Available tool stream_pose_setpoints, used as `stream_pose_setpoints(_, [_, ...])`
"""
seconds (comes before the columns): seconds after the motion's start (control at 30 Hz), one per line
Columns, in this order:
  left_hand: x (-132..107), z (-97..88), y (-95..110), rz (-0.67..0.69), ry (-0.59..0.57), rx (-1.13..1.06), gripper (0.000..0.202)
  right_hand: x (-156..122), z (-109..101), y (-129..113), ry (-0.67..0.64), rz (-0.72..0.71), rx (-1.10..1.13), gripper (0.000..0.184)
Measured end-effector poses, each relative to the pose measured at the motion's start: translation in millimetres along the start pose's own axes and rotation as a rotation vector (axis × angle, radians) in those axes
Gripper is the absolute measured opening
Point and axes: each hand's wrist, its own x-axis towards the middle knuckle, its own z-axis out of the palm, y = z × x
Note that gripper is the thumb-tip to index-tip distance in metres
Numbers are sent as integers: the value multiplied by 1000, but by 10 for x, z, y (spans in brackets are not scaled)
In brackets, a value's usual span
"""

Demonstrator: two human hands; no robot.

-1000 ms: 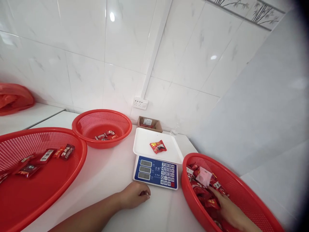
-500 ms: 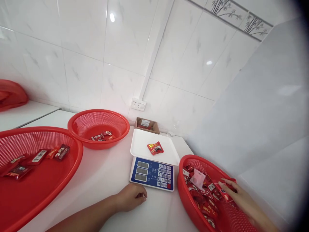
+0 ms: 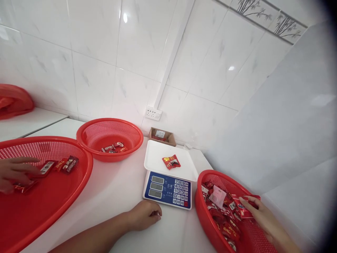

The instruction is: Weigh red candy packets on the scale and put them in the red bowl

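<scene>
My left hand [image 3: 144,215] rests on the white table just in front of the weighing scale [image 3: 167,189]. Its fingers are curled in, with nothing visible in them. On the scale's white pan [image 3: 155,154] lies one red snack packet [image 3: 171,162]. Over at the right, my right hand [image 3: 259,213] pinches a red packet [image 3: 246,210] between thumb and fingers, above the right red basket [image 3: 199,207]. That basket holds many small red wrapped snacks [image 3: 229,230], with a pale pink-white packet [image 3: 217,196] on top.
Another person's hand [image 3: 15,172] reaches over packets in the large left basket [image 3: 91,168]. A smaller red basket [image 3: 110,122] with several packets stands behind. A cardboard box [image 3: 168,138] sits behind the scale, near the wall socket [image 3: 153,113].
Another person's hand has come into the left basket from the left edge. My right hand still grips the packet, which is tilted slightly differently; my left hand stays put.
</scene>
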Motion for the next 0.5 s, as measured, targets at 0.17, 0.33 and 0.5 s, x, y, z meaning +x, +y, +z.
stream_pose_setpoints(0.17, [-1,13,-25,10,-3,-11,21,-30,-6,-96,84,-52,-68,48])
stream_pose_setpoints(0.33, [0,3,-11,1,-9,0,21,-11,-38,-98,98,-29,-133,55])
stream_pose_setpoints(0.5, [-5,-14,16,-12,-18,-8,21,23,-101,-50,90,-22,-118,56])
